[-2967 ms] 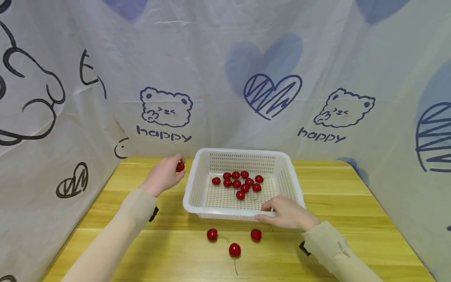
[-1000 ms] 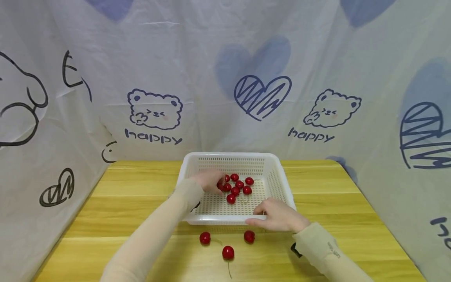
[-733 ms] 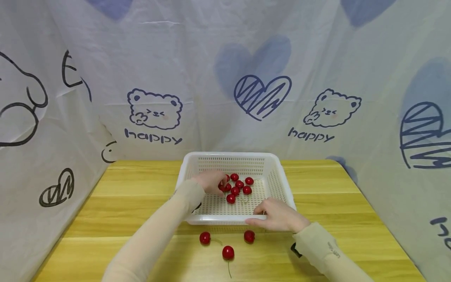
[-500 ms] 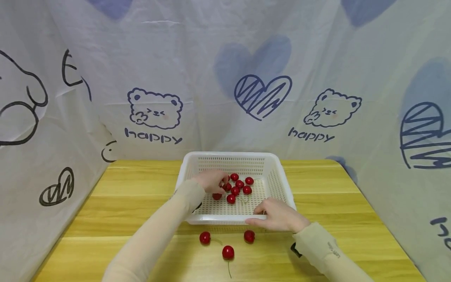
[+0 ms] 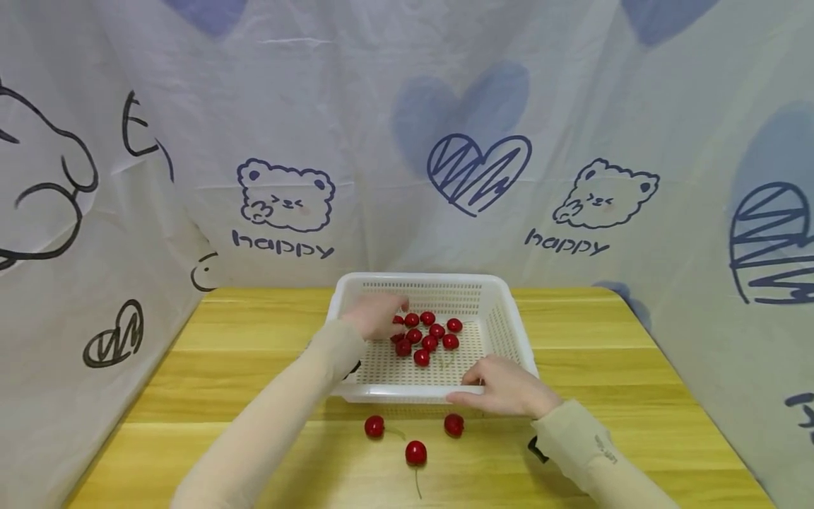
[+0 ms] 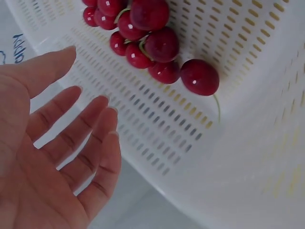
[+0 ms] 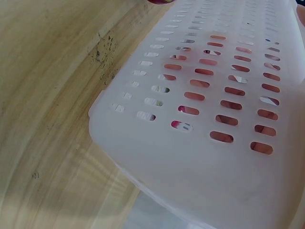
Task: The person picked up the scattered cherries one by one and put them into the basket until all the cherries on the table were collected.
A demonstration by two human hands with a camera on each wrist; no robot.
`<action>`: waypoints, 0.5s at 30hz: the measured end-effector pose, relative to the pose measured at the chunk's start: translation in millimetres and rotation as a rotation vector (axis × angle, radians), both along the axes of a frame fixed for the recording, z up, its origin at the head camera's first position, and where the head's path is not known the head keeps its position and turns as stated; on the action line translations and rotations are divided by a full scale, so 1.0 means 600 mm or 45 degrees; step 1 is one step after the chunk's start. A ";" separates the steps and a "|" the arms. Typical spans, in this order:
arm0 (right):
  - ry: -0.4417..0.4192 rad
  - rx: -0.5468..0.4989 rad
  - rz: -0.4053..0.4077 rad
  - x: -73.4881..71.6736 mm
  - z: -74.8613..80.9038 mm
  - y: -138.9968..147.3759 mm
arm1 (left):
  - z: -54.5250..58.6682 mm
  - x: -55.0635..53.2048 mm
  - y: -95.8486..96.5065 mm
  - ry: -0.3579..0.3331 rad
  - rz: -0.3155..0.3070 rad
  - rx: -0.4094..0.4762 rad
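A white perforated plastic basket (image 5: 394, 392) holds several red cherries (image 5: 429, 343) with thin stems, clustered toward its left and middle. Over the left part of the basket is my left hand (image 5: 374, 316), just beside the cluster. The left wrist view shows this hand (image 6: 57, 148) with fingers spread and nothing held; the cherries (image 6: 162, 44) lie apart from the fingertips. My right hand (image 5: 505, 387) grips the basket's front rim near the right corner, thumb outside and fingers inside. Through the slots of the basket wall (image 7: 157, 157), the right wrist view shows parts of those fingers.
Three cherries lie on the wooden table in front of the basket: a left one (image 5: 374, 426), a middle one (image 5: 416, 452) and a right one (image 5: 454, 425). A printed white cloth (image 5: 381, 141) stands behind the table and along its sides.
My left hand carried a cherry from left of the basket into it and let it go among the others. Its fingers have since spread and drawn back slightly. My right hand keeps its grip.
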State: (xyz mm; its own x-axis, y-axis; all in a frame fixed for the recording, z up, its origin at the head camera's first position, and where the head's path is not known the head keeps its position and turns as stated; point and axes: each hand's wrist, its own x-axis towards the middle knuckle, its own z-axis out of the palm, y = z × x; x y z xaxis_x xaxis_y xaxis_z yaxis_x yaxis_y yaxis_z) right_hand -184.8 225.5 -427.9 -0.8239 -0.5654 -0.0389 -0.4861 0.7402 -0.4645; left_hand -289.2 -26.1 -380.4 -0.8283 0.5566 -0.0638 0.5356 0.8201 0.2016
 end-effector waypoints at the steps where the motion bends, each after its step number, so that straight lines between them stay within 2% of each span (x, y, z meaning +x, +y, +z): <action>1: 0.002 0.003 -0.003 0.000 0.000 0.000 | 0.003 0.002 -0.002 0.021 0.002 -0.004; 8: 0.013 0.021 -0.012 -0.005 -0.003 -0.002 | 0.022 0.022 -0.018 0.121 0.019 -0.025; 12: 0.020 0.028 -0.009 -0.008 -0.004 -0.004 | 0.029 0.043 -0.030 0.189 0.017 0.011; 15: 0.028 0.029 -0.006 -0.010 -0.004 -0.005 | 0.033 0.060 -0.039 0.277 -0.013 0.042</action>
State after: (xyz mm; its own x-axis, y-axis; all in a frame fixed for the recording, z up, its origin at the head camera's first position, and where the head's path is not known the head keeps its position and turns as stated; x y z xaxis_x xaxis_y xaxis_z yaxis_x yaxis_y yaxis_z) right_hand -190.9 222.7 -430.3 -0.8272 -0.5610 -0.0338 -0.4926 0.7527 -0.4367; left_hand -253.4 -49.4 -360.4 -0.8149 0.5638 0.1342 0.5775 0.8094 0.1066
